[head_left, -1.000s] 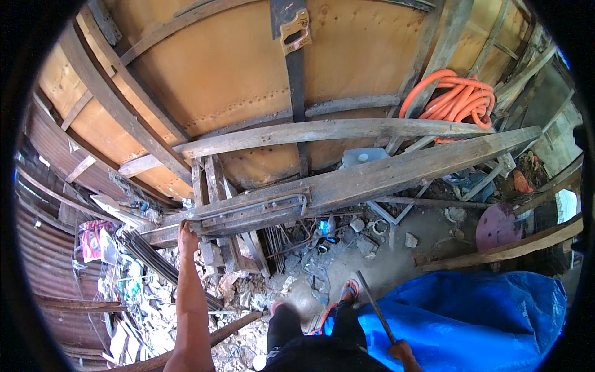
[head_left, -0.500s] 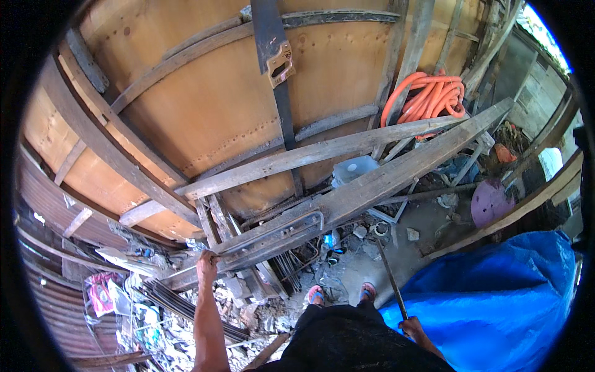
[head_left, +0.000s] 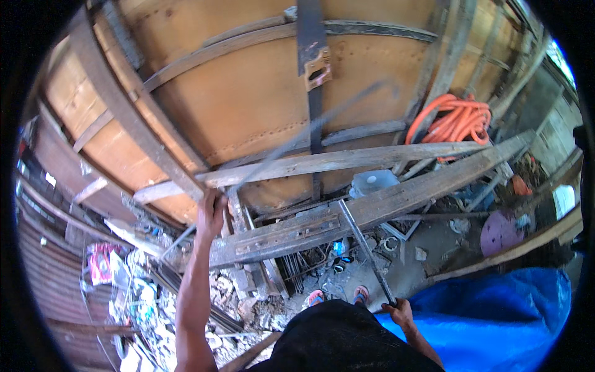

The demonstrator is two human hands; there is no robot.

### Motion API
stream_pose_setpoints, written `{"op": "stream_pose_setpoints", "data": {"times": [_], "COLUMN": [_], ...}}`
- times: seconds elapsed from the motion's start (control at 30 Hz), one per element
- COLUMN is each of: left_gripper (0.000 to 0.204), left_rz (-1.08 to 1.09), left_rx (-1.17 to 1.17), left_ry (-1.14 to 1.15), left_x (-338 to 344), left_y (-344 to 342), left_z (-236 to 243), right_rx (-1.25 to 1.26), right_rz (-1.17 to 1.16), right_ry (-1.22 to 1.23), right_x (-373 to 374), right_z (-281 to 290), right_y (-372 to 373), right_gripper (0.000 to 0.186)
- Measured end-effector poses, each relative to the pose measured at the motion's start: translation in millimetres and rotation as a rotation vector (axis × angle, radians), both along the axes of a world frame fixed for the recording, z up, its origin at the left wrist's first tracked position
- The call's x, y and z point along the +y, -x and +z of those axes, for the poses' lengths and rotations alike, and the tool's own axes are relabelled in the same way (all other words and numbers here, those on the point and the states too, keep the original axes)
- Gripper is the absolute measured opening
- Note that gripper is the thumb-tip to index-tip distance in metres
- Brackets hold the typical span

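My left hand [head_left: 212,214] is closed around one end of a thin metal rod with a hooked far end [head_left: 307,130]. The rod is raised above a thick weathered wooden beam [head_left: 409,192] and smeared by motion. Lower right, my right hand [head_left: 401,312] grips a dark metal bar [head_left: 367,254]. This bar tilts up and to the left, its upper end overlapping the beam in view. Small pieces of hardware [head_left: 304,234] sit on the beam's top.
A handsaw [head_left: 318,69] hangs on the plywood wall. Coiled orange hose [head_left: 452,121] rests at upper right. A blue tarp [head_left: 483,319] covers the lower right. Rubble [head_left: 238,316] and long dark rods [head_left: 226,319] lie lower left. A pale plastic container [head_left: 374,181] stands behind the beam.
My left hand has lifted the hooked rod off the beam, swinging it upward. My right hand has raised the bar, whose upper end moved up and left. The view has shifted slightly.
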State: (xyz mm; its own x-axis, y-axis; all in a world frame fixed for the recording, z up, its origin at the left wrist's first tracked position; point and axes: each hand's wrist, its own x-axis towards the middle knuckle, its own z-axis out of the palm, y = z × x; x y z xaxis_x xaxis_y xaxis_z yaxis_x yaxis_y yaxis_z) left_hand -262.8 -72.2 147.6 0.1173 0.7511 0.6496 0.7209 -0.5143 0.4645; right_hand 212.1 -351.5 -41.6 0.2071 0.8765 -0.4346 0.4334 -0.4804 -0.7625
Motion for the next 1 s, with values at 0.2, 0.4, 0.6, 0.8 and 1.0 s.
{"op": "stream_pose_setpoints", "data": {"times": [0.2, 0.4, 0.6, 0.8, 1.0], "left_gripper": [0.031, 0.021, 0.013, 0.021, 0.023], "left_rz": [0.187, -0.011, 0.138, 0.290, 0.243], "left_rx": [-0.384, -1.159, -1.414, -1.476, -1.520], "left_ry": [0.046, -0.124, -0.241, -0.305, -0.317], "left_x": [12, 3, -21, -46, -63], "left_y": [-32, -66, -56, -38, -23], "left_z": [60, 53, 37, 29, 31], "right_rx": [-0.400, -0.482, -0.459, -0.457, -0.458], "right_rz": [0.358, 0.639, 0.562, 0.517, 0.534], "right_ry": [0.023, 0.028, 0.065, 0.112, 0.107], "right_x": [29, 24, 17, 20, 30], "right_z": [5, -15, -33, -35, -38], "right_y": [-41, -103, -157, -188, -185], "right_gripper": [0.032, 0.023, 0.022, 0.025, 0.025]}}
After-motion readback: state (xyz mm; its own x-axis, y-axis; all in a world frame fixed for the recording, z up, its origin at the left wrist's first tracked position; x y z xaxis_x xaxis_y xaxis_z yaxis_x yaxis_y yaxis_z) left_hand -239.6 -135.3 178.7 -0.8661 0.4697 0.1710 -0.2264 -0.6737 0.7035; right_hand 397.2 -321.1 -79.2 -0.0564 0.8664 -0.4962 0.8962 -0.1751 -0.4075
